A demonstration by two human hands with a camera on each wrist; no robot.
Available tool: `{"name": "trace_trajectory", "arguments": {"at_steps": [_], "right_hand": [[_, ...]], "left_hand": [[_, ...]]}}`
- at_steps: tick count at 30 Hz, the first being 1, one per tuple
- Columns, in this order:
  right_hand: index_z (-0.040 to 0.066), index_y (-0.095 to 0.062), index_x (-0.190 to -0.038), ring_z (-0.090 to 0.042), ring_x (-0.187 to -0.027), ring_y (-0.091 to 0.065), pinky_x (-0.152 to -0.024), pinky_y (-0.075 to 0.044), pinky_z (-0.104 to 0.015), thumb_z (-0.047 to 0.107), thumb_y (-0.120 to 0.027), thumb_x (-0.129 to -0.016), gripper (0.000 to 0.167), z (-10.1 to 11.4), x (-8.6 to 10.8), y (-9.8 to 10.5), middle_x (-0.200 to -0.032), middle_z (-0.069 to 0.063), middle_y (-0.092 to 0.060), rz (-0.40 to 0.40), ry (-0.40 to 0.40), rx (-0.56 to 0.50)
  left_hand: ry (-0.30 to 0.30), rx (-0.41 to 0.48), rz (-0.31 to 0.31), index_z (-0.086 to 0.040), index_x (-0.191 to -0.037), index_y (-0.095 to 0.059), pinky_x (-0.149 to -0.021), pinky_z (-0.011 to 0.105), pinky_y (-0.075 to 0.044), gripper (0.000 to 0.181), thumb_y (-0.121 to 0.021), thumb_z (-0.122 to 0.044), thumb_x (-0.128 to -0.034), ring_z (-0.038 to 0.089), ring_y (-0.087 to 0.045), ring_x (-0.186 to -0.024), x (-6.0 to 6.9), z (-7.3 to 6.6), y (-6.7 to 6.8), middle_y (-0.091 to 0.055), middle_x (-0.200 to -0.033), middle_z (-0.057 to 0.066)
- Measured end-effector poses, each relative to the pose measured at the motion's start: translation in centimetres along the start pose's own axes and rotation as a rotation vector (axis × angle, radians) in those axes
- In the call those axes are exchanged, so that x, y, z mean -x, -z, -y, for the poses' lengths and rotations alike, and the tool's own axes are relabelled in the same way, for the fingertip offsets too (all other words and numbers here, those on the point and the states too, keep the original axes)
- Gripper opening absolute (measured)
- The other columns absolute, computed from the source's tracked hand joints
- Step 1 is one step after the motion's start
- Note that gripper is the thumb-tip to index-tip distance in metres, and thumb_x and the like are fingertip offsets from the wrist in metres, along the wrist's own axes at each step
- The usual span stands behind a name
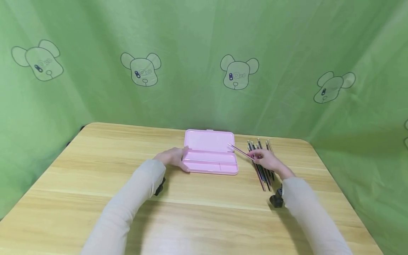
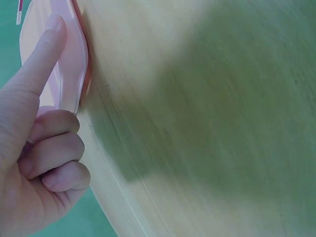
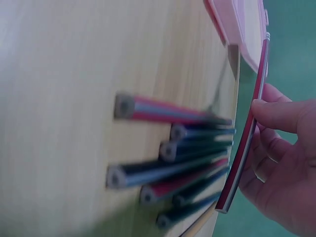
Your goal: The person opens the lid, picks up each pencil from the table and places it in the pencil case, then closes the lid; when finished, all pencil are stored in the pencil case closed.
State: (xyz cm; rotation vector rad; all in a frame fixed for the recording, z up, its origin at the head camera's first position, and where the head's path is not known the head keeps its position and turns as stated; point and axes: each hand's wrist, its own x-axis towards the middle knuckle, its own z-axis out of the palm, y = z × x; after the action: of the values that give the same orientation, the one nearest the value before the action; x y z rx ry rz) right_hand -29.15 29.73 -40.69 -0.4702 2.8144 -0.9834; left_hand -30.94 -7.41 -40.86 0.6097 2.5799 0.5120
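Here's the pencil pile (image 3: 148, 170), R side of tbl (image 1: 197, 212), nr far R corner | L hand (image 1: 170, 157): thumb + fingers apart, gripping L end of pink case (image 1: 208, 156) | R hand (image 1: 267, 160) over pile, thumb + fingertips pinching red pencil (image 3: 240, 158), slanted twd case | case lying open, abt mid of tbl's far edge | green curtain (image 1: 191, 92) behind

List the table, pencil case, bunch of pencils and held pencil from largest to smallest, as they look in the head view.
1. Table
2. Pencil case, lid open
3. Bunch of pencils
4. Held pencil, in the right hand
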Motion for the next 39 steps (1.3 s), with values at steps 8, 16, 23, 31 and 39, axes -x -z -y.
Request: {"name": "trace_trajectory", "arguments": {"at_steps": [8,16,23,31,39], "right_hand": [[-0.007,-0.060,-0.110,-0.019,-0.073,-0.049,-0.063,-0.042,-0.026,-0.009,-0.054,-0.079,0.032,1.2,-1.3,-1.3,-0.079,-0.014,-0.055,0.045,0.054,0.010],[-0.007,-0.061,-0.109,-0.025,-0.080,-0.055,-0.070,-0.046,-0.032,-0.008,-0.053,-0.078,0.032,3.3,-3.1,-3.1,-0.085,-0.017,-0.060,0.066,0.102,0.011],[-0.006,-0.063,-0.107,-0.023,-0.081,-0.054,-0.074,-0.048,-0.033,-0.008,-0.054,-0.080,0.029,5.9,-4.5,-5.0,-0.087,-0.015,-0.060,0.106,0.125,0.029],[-0.005,-0.066,-0.102,-0.022,-0.078,-0.054,-0.076,-0.048,-0.036,-0.012,-0.051,-0.079,0.028,7.7,-5.5,-7.2,-0.083,-0.013,-0.061,0.104,0.217,0.110],[-0.002,-0.068,-0.100,-0.022,-0.082,-0.056,-0.080,-0.049,-0.037,-0.010,-0.052,-0.081,0.025,8.3,-6.3,-8.2,-0.088,-0.013,-0.064,0.098,0.227,0.168]], "left_hand": [[0.002,-0.009,-0.006,-0.005,-0.146,-0.011,-0.110,0.040,-0.025,0.110,-0.076,-0.045,-0.0673,0.031,-0.031,-0.132,-0.2,0.2,-0.1,-0.029,-0.145,0.020],[-0.025,-0.001,0.004,-0.001,-0.145,-0.010,-0.112,0.036,-0.021,0.108,-0.076,-0.043,-0.0693,0.029,-0.026,-0.134,-0.5,0.5,-0.1,-0.023,-0.147,0.018],[-0.026,0.023,0.003,-0.001,-0.145,-0.009,-0.112,0.036,-0.022,0.108,-0.076,-0.040,-0.0693,0.030,-0.029,-0.133,-0.4,0.5,-0.1,-0.027,-0.145,0.021],[-0.016,0.028,0.008,-0.002,-0.145,-0.010,-0.112,0.035,-0.020,0.109,-0.076,-0.041,-0.0689,0.028,-0.025,-0.135,-0.4,0.3,-0.1,-0.022,-0.148,0.017],[-0.019,0.036,0.014,-0.001,-0.145,-0.009,-0.113,0.035,-0.017,0.108,-0.076,-0.040,-0.0693,0.027,-0.022,-0.136,-0.5,0.4,-0.1,-0.018,-0.149,0.014]]}}
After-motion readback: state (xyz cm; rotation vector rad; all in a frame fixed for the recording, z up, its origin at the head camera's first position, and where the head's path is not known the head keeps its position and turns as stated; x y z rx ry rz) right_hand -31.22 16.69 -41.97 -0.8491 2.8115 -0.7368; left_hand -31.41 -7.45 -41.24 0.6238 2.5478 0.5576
